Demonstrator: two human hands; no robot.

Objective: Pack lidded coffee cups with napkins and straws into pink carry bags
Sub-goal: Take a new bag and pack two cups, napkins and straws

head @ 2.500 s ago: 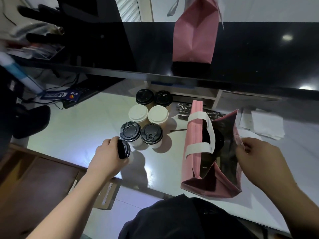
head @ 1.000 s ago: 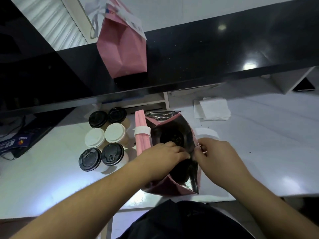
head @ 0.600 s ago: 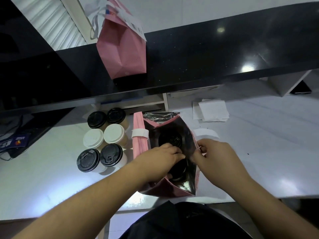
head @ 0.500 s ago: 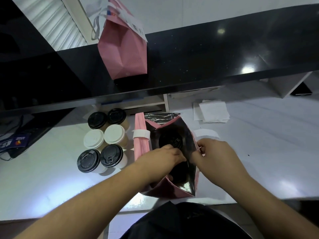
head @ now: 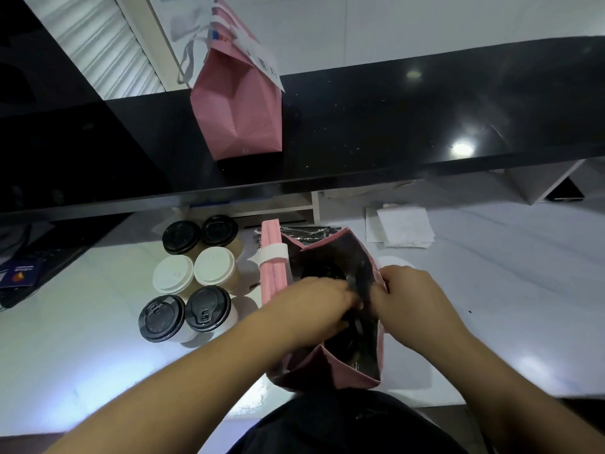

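An open pink carry bag (head: 343, 376) with a dark shiny lining stands at the front edge of the white table (head: 98, 355). One black-lidded cup (head: 324, 273) sits at the far end inside it. My left hand (head: 314, 309) reaches into the bag and grips a second black-lidded cup (head: 347, 337), mostly hidden under my fingers. My right hand (head: 409, 299) pinches the bag's right rim. Left of the bag stand several lidded cups, black-lidded ones (head: 208, 309) and white-lidded ones (head: 214, 266). Wrapped straws (head: 307, 230) lie behind the bag, napkins (head: 406, 226) at the back right.
A second pink bag (head: 242, 109) with white handles stands on the raised black counter (head: 425, 119) behind the table. A dark keyboard (head: 49, 253) and a card (head: 19, 275) lie at the far left. A round white object (head: 393, 261) lies just beyond my right hand.
My left hand carried a black-lidded cup from the group on the left into the bag and has gone down deeper. My right hand has kept its hold on the bag's right rim.
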